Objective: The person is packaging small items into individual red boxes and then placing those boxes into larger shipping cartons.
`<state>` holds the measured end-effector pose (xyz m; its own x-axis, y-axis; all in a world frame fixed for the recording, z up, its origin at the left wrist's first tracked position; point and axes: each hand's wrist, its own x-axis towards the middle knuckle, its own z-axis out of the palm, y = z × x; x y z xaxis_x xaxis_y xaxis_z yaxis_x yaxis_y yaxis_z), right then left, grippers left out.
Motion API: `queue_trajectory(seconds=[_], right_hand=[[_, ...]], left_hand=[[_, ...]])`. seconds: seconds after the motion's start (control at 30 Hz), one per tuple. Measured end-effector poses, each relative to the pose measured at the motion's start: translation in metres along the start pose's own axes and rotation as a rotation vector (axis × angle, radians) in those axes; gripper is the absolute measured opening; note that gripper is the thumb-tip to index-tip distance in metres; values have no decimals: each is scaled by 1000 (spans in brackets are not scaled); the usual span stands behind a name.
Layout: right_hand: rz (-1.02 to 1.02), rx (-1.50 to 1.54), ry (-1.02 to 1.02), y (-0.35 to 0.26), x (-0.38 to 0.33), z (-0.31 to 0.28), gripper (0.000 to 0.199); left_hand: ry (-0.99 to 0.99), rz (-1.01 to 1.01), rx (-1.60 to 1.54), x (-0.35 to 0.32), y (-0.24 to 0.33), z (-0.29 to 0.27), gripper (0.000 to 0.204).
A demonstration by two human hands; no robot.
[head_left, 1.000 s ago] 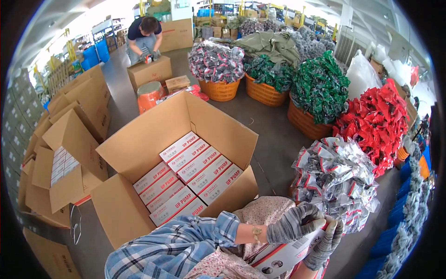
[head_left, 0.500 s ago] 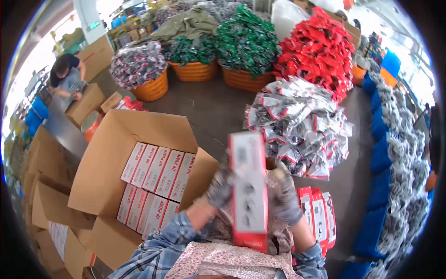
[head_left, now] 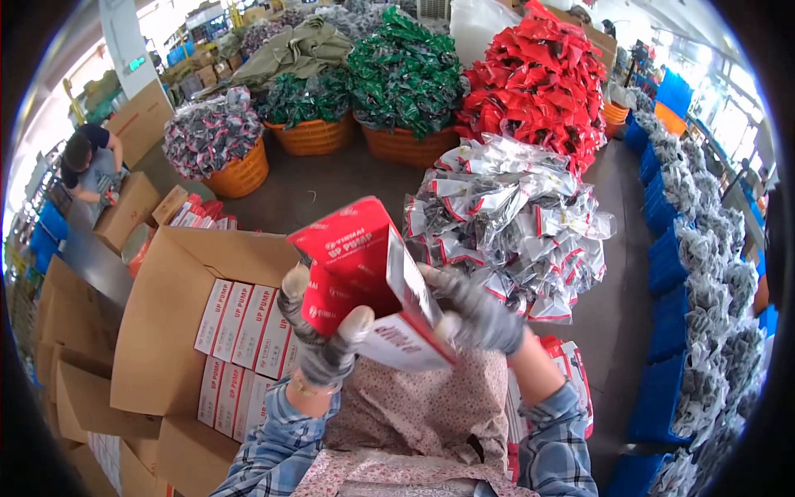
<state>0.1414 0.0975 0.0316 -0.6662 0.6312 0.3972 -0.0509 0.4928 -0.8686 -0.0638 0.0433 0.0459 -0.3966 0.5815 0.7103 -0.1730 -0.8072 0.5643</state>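
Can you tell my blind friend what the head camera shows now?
A person's grey-gloved left grip and right grip hold an open red-and-white cardboard box. At left, an open brown cardboard carton holds narrow white boxes; beyond, a red plastic heap.

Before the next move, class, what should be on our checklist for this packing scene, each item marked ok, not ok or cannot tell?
1. Left hand has the small box: ok, fingers at its left side.
2. Right hand has a firm grip: cannot tell; it is at the box's right side, but blurred.
3. Small box shut: not ok, its red inside shows.
4. Small box's contents: cannot tell, its bottom is hidden.
5. Large carton open: ok, packed boxes show inside.
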Motion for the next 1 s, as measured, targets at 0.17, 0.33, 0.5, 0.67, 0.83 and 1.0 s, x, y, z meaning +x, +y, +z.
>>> queue_trajectory(seconds=[0.17, 0.33, 0.5, 0.67, 0.83, 1.0], right_hand=[[365, -1334, 283, 91, -3, -153, 28], [665, -1797, -64, 181, 8, -211, 39], [523, -1958, -62, 214, 23, -228, 36], [333, -2030, -242, 145, 33, -243, 32], [443, -1987, -220, 26, 24, -224, 11], [299, -1694, 146, -101, -20, -199, 24]], left_hand=[[-273, -223, -34, 2, -2, -40, 63], [-176, -411, -101, -6, 11, -26, 66], [-158, -749, -269, -6, 16, -30, 72], [-263, -896, -431, 9, 11, 2, 76], [-285, -166, -58, 17, -6, 7, 77], [-337, -49, 183, 26, -6, 14, 77]])
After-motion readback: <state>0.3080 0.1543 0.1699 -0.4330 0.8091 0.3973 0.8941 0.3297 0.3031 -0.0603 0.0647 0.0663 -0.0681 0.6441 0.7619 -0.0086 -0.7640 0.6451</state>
